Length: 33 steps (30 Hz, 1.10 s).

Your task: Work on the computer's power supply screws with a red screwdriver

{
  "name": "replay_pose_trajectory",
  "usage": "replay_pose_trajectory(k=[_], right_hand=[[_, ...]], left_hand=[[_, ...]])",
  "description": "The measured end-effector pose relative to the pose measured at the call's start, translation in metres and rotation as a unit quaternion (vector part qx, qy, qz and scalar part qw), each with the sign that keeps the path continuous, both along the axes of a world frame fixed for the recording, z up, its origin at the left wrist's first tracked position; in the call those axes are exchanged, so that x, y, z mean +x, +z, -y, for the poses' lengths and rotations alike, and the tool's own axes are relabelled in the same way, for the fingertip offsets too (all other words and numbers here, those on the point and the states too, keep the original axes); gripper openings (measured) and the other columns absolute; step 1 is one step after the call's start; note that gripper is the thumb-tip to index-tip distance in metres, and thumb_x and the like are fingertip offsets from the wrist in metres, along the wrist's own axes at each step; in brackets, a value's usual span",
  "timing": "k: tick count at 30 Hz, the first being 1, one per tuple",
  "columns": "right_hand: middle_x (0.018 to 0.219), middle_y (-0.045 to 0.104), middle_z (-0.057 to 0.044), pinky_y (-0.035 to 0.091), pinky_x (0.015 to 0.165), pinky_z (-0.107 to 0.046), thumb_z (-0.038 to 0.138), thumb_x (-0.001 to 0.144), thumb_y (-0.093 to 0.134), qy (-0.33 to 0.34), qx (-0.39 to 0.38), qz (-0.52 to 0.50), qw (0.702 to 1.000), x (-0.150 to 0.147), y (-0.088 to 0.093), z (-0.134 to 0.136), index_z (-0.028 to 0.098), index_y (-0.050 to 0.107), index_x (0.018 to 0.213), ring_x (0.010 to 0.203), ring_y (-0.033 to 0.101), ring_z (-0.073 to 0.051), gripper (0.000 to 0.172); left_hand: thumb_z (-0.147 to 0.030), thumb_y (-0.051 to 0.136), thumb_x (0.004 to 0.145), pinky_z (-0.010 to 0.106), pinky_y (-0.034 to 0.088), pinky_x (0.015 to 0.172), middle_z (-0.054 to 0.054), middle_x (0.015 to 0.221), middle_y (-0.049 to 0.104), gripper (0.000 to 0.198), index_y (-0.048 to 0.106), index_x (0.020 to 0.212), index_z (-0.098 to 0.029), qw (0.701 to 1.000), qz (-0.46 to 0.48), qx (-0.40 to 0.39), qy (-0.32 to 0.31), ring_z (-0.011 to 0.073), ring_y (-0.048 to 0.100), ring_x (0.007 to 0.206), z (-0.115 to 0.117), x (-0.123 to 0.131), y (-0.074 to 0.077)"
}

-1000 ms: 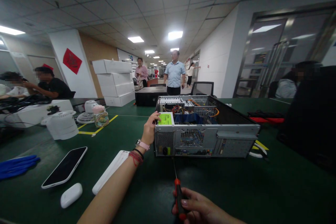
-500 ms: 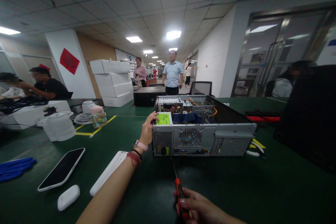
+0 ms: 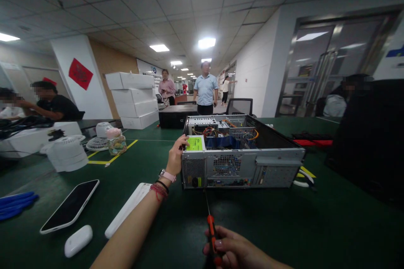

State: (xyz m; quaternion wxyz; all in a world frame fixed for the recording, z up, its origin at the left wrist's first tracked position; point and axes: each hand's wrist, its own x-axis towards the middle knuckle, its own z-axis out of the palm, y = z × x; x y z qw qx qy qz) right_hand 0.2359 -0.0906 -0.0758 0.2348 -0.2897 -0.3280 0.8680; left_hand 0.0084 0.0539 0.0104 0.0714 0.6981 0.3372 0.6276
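An open grey computer case point(image 3: 243, 168) lies on the green table point(image 3: 315, 227), its rear panel facing me, cables and a green-labelled power supply point(image 3: 195, 143) showing inside. My left hand point(image 3: 175, 155) grips the case's left top edge beside that power supply, fingers curled over the rim. My right hand point(image 3: 232, 249), low in the view, is closed on a red-and-black screwdriver point(image 3: 211, 227). Its thin shaft points up at the bottom of the rear panel, the tip at or just short of it.
Left of my arm lie a phone point(image 3: 69, 207), a white flat box point(image 3: 126, 210), a white mouse-shaped case point(image 3: 78, 240) and blue gloves point(image 3: 15, 204). White fans point(image 3: 67, 153) and a jar stand farther left. People sit at left and right; two stand behind.
The view has drifted slightly, so the case and table items sit a little to the left. Both hands keep their holds; the screwdriver stays aimed at the rear panel.
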Motion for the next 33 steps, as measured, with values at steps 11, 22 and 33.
replay_pose_trajectory(k=[11, 22, 33], right_hand=[[0.089, 0.063, -0.001, 0.04, 0.057, -0.022, 0.029, 0.066, 0.067, 0.018, -0.004, 0.003, 1.0, 0.0013, 0.0015, -0.0011, 0.02, 0.047, 0.11, 0.059, 0.064, -0.011, 0.049], [0.087, 0.065, -0.002, 0.043, 0.055, -0.021, 0.03, 0.064, 0.069, 0.013, -0.013, 0.009, 1.0, 0.0011, 0.0074, 0.0022, 0.019, 0.046, 0.104, 0.061, 0.066, -0.014, 0.047], [0.08, 0.064, 0.002, 0.042, 0.051, -0.02, 0.034, 0.064, 0.073, -0.001, -0.016, 0.027, 1.0, 0.0008, 0.0062, 0.0019, 0.021, 0.041, 0.099, 0.053, 0.063, -0.01, 0.049]], left_hand=[[-0.044, 0.026, 0.088, 0.042, 0.035, 0.103, 0.011, 0.118, 0.059, 0.04, 0.056, 0.086, -0.018, 1.0, -0.002, -0.002, 0.005, 0.0247, 0.045, 0.124, 0.0015, 0.0007, 0.0009], [-0.032, 0.028, 0.089, 0.041, 0.034, 0.104, 0.01, 0.117, 0.058, 0.031, 0.056, 0.086, -0.018, 1.0, 0.0, -0.004, 0.004, 0.0226, 0.045, 0.124, 0.0011, 0.0014, 0.002], [-0.035, 0.026, 0.089, 0.042, 0.035, 0.104, 0.01, 0.117, 0.059, 0.034, 0.056, 0.087, -0.019, 1.0, -0.003, 0.002, 0.005, 0.0232, 0.045, 0.124, -0.0006, -0.0001, -0.0008]])
